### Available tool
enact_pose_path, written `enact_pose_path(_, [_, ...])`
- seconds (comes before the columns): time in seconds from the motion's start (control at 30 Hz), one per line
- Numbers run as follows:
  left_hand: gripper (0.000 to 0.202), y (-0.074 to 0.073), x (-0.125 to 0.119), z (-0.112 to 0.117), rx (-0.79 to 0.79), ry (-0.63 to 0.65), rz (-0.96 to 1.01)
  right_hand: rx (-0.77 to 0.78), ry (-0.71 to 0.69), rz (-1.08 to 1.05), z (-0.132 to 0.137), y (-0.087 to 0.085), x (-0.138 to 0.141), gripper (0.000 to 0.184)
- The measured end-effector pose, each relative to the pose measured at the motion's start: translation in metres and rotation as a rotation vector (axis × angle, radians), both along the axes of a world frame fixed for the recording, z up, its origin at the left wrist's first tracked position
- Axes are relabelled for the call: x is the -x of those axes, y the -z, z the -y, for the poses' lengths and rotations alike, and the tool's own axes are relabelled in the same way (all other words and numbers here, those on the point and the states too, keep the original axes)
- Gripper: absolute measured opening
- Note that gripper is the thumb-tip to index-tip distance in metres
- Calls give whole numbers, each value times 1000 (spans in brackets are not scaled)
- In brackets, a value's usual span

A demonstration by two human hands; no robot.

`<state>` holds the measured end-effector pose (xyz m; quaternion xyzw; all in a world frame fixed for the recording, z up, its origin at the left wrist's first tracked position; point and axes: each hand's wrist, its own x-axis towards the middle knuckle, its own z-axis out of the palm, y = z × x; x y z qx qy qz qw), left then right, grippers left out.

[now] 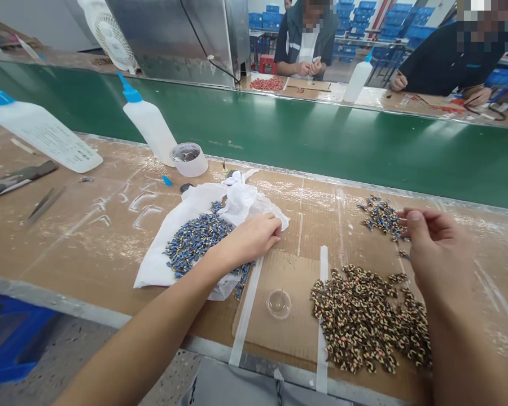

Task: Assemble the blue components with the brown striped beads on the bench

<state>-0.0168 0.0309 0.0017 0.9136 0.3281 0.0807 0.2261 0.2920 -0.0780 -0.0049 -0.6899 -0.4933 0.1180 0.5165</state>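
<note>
The right hand (438,248), curled at frame right, was nearer than the left hand (260,235) to the small blue-flecked pile (381,217) leftward of it, both hands' grasp impossible to tell.

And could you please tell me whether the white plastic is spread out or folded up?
Partly spread: the white plastic lies open under the blue pieces, but is bunched up by the left hand.

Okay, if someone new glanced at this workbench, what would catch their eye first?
Probably the big heap of small dark-brown and cream pieces at the near right of the cardboard-covered bench. Next, perhaps the bright blue-and-yellow pieces on the white bag by the left hand. Behind both, a broad green strip runs across the view.
</note>
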Motion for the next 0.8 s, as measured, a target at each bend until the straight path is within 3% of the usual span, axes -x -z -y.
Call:
enact_pose_path(0.03, [6,-1,0,1,-3,3,-3,6,31,-31,1,-6,14,22])
enact_pose_path(0.07, [7,-3,0,2,-8,4,3,16,-24,-51,2,-11,29,21])
enact_pose_path(0.23, [8,-13,0,2,35,-42,192,295,-615,-124,13,-19,92,19])
enact_pose_path(0.33, [8,-10,-5,4,174,-90,329,415,-824,-87,19,-10,116,18])
enact_pose_path(0.47, [15,5,-18,13,469,-119,465,464,-870,-106,23,-1,133,17])
enact_pose_path(0.57, [14,13,-27,20,594,-114,480,470,-836,-98,24,1,139,14])
enact_pose_path(0.67, [13,14,-29,23,589,-112,449,431,-827,-62,23,0,141,13])
enact_pose_path(0.8, [9,12,-25,21,413,-70,414,300,-901,-32,23,-2,141,12])
